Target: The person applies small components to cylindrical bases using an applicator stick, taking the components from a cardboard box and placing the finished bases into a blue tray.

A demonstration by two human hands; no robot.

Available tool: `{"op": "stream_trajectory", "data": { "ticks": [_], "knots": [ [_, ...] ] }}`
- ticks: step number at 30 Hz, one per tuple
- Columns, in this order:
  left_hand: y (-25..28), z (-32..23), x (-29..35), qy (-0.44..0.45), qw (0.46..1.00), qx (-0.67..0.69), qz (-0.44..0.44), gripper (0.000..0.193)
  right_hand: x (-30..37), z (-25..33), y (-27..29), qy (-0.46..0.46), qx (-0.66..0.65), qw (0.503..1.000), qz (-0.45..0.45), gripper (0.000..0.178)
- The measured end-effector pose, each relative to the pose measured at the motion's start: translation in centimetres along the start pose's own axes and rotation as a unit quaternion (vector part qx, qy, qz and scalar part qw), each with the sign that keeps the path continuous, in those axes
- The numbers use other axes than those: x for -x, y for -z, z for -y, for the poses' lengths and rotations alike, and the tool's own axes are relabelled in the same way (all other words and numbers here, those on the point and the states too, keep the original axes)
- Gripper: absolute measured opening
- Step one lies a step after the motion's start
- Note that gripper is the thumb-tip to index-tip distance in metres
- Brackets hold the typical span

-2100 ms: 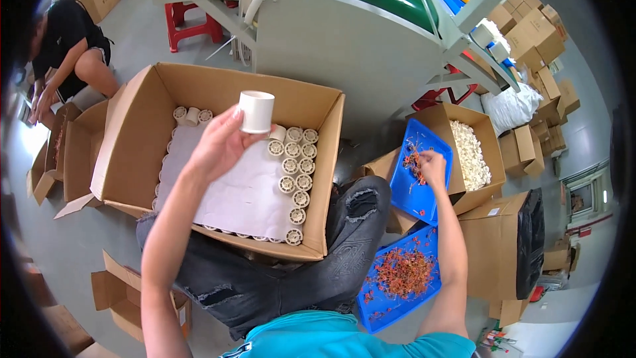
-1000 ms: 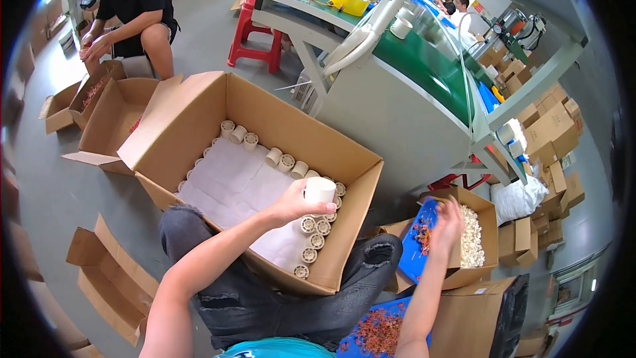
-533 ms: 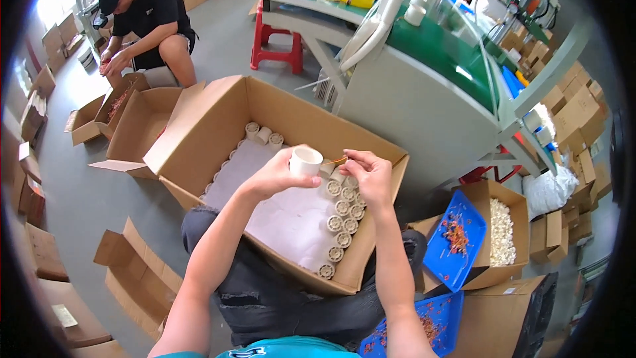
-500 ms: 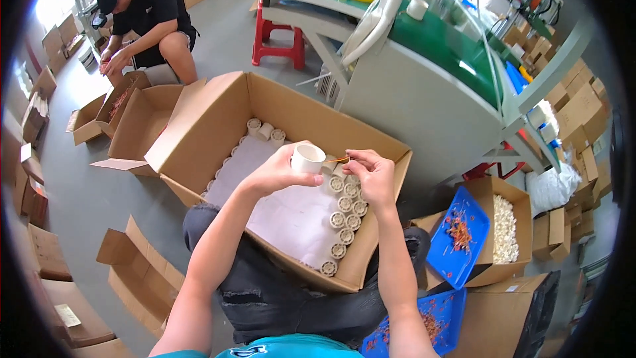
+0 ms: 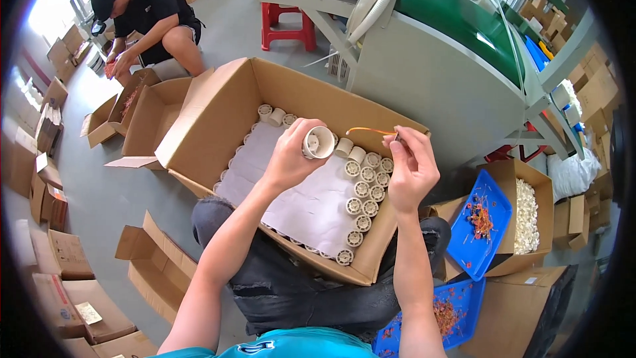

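Observation:
In my left hand (image 5: 290,156) is a white plastic cup-shaped housing (image 5: 320,142), its fingers wrapped round the wall. The housing's mouth is tilted toward me and a moulded part shows inside. My right hand (image 5: 414,169) pinches one end of a short orange-red wire (image 5: 368,130); its free end points left toward the housing, apart from it. Below both hands stands an open cardboard box (image 5: 291,96) with a white sheet (image 5: 301,192) inside. Similar white housings (image 5: 361,205) stand in rows along its right side, and others line its edges.
At the right are a blue tray (image 5: 464,252) of red and orange wires, a second blue tray (image 5: 472,305), and a carton of small white parts (image 5: 527,219). A green-topped workbench (image 5: 457,40) stands beyond. At far left, a co-worker (image 5: 149,23) sits by open cartons (image 5: 156,109).
My right hand has moved right, drawing the wire away from the housing. My left hand has turned the housing so its mouth faces me more. The whole view has shifted slightly.

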State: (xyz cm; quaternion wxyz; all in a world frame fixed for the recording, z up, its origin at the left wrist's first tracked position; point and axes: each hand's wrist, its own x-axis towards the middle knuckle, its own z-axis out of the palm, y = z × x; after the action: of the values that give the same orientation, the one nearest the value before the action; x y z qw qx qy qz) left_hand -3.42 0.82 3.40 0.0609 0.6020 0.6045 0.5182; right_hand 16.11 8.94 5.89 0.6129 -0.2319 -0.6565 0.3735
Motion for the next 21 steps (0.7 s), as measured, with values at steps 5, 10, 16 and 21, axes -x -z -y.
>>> {"op": "stream_trajectory", "data": {
  "ticks": [5,10,16,21],
  "knots": [
    [-0.7,-0.2,0.3,-0.018,0.999,0.013,-0.026,0.047,1.6,1.0,-1.3,0.046,-0.045,0.997,0.030,0.021],
    [-1.1,-0.5,0.5,-0.005,0.997,0.077,-0.003,0.048,2.8,-0.5,-2.0,0.081,-0.005,0.993,0.091,0.023],
    [-1.3,-0.3,0.5,-0.009,0.995,0.099,0.009,0.049,2.8,-0.7,-2.2,0.093,0.016,0.990,0.104,0.023],
    [-1.1,-0.4,0.4,-0.003,0.995,0.100,0.005,0.049,2.7,-0.3,-2.2,0.096,0.036,0.989,0.103,0.022]
  ]
}}
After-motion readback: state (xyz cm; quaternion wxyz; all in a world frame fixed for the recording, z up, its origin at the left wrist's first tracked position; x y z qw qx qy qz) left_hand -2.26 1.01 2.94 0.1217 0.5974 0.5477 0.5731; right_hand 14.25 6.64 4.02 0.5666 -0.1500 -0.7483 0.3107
